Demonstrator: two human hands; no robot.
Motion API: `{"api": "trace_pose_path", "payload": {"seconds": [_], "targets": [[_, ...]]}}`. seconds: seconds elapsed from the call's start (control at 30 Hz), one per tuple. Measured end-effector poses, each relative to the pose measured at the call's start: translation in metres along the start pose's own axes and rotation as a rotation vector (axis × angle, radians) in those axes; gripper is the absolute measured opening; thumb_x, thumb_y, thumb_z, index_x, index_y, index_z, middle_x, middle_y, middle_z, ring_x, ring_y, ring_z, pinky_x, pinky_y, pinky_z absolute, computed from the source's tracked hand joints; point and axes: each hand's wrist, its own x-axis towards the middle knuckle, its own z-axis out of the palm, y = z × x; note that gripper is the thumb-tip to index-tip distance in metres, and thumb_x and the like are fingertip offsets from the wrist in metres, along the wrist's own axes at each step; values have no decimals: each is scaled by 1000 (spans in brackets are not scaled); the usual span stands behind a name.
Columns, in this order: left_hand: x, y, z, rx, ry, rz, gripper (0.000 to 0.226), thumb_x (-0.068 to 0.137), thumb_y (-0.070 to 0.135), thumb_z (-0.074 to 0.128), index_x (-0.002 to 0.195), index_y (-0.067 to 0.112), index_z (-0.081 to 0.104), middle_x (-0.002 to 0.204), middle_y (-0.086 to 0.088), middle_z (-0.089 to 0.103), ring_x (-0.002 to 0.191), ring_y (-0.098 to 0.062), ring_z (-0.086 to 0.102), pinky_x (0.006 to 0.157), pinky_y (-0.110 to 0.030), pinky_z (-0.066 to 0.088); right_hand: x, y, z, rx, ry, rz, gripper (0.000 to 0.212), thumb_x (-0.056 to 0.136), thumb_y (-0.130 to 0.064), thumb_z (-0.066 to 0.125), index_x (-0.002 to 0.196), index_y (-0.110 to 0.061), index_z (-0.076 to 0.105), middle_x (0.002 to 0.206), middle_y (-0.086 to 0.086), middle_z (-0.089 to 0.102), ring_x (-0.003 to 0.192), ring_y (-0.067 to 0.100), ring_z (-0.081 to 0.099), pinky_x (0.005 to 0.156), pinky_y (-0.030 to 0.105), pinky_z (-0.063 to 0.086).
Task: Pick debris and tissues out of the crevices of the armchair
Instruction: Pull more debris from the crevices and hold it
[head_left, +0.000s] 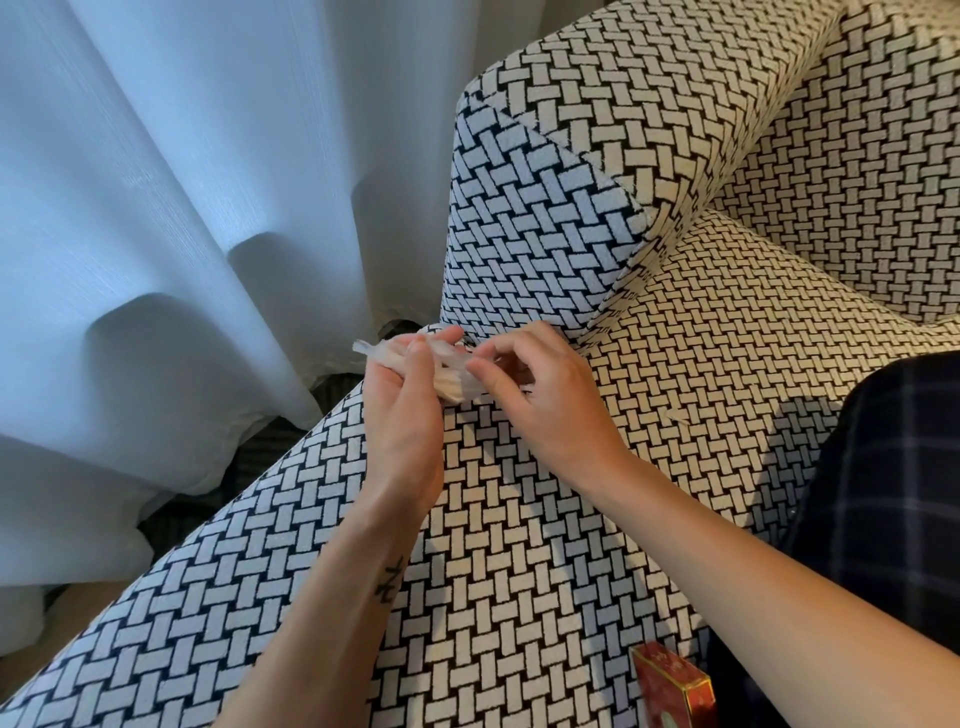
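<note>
Fingers (444, 335) of the left hand (402, 415) are curled round a crumpled tissue (457, 387), with a bit of it poking out past the thumb on the left side. The right hand (543, 400) comes in from the other side with its fingers bent, and its fingertips (480, 369) are pinching the same tissue, so both hands have hold of it. Can't see the right thumb, it's tucked under.

The tissue is up off the fabric, right by the front corner of the armchair (519, 519), just beside the spot where the armrest (545, 197) meets the seat cushion (727, 322). The whole chair is covered in a black and cream basket-weave pattern.

Further out, a tiny pale scrap (678, 414) lies on the seat to the right of the hands. A small tattoo (390, 582) shows on the left forearm. A red box (672, 686) sits at the bottom edge, next to dark checked cloth (883, 493). A white curtain (156, 208) hangs on the left, down to a dark floor (270, 441).
</note>
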Motion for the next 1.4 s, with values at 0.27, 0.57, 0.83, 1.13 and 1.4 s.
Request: {"api": "trace_pose_path", "payload": {"seconds": [0.27, 0.57, 0.83, 1.13, 1.4], "targets": [[2, -4, -6, 33, -48, 57, 25, 108, 8, 39, 130, 18, 48, 115, -15, 64, 91, -27, 72, 76, -42, 63, -7, 6, -4, -32, -4, -23, 14, 101, -22, 59, 106, -15, 70, 100, -7, 59, 92, 1, 54, 83, 8, 41], [-1, -3, -1, -134, -158, -94, 25, 110, 11, 40, 131, 8, 52, 114, -13, 70, 99, -23, 70, 85, -43, 60, -13, -5, -33, 135, -52, 125, 26, 101, -23, 58, 127, -24, 62, 93, -14, 64, 83, 2, 63, 76, 20, 54], [-40, 2, 29, -80, -162, -147, 29, 109, 10, 40, 136, 15, 51, 127, -17, 66, 104, -25, 71, 103, -50, 53, -21, -14, -70, 232, -90, 183, 16, 99, -19, 63, 113, -21, 68, 96, -4, 68, 86, 14, 70, 76, 33, 63], [-72, -1, 100, -181, -293, -218, 30, 109, 6, 38, 137, 6, 47, 133, -25, 61, 110, -28, 70, 93, -37, 59, -31, 1, -152, 229, -68, 180, 18, 98, -21, 64, 115, -23, 69, 100, -4, 69, 93, 12, 69, 81, 35, 62], [-94, 6, 184, -158, -371, -316, 31, 107, 6, 41, 137, 9, 49, 134, -22, 63, 113, -28, 71, 90, -35, 59, -39, 27, -228, 261, 41, 237, 15, 100, -23, 61, 112, -26, 70, 100, -9, 71, 83, 3, 69, 76, 19, 58]]}}
